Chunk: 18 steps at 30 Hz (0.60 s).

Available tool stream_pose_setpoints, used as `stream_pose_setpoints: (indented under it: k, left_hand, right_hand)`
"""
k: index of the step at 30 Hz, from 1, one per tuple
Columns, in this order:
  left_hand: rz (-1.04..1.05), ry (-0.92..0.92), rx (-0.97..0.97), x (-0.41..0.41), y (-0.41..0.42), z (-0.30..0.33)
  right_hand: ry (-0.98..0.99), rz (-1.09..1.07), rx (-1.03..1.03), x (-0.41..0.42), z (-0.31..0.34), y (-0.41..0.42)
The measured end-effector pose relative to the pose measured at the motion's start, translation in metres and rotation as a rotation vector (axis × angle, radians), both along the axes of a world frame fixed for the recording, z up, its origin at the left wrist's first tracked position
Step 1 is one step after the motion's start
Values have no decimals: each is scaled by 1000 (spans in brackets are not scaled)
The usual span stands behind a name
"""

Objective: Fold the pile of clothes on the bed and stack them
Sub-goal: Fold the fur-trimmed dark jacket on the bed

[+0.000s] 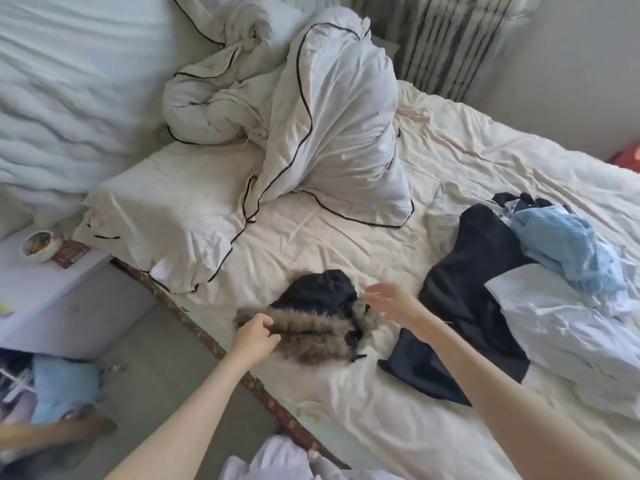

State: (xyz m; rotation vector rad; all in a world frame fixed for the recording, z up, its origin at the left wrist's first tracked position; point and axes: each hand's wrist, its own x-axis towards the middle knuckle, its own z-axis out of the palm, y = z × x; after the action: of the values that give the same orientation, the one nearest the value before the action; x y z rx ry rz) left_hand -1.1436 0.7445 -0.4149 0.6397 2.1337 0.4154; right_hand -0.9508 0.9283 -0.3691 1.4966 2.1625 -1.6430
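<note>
Nearest: white fabric (277, 459) bunched at the bottom edge, just off the bed's near side. Both bare forearms reach up over the cream bed sheet (346, 410).

Left hand (254, 336): fingers curled, gripping the left end of the brown fur trim (311, 341) on a dark hooded garment (322, 292). The garment lies bunched near the bed's left edge, the trim doubled along its near side.

Right hand (391, 301): fingers spread and relaxed, holding nothing, above the sheet just right of the dark hood.

Right of that hand: a dark navy garment (467, 296) spread flat on the sheet. A white garment (554, 334) overlaps its right edge. Beyond these, a light blue garment (571, 251) lies crumpled, partly on the navy piece. All unfolded.

Mid bed: pillow (166, 202) in a cream case with black piping, at the left edge. Behind it a heaped white duvet (332, 109), black-piped.

Off the bed, left: white bedside table (52, 289) with a small bowl (37, 245) on it, contents unclear.

Far: a ribbed radiator (446, 39) at the wall.
</note>
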Motion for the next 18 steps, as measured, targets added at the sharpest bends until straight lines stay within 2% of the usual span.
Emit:
stream_pose_setpoints:
  k: [3, 7, 12, 15, 18]
  left_hand:
    - [-62, 21, 3, -1, -2, -30]
    - [-187, 130, 42, -7, 18, -85]
    - [-333, 320, 174, -7, 71, -146]
    - [-522, 420, 171, -4, 106, -185]
    - [-609, 474, 134, -2, 128, -208]
  right_hand:
    - [-115, 40, -19, 3, -52, -2]
    - [-228, 85, 59, -8, -121, 10]
    - [-270, 81, 219, -27, -193, 35]
    - [-282, 136, 325, -34, -235, 44]
    - [-297, 140, 241, -37, -263, 44]
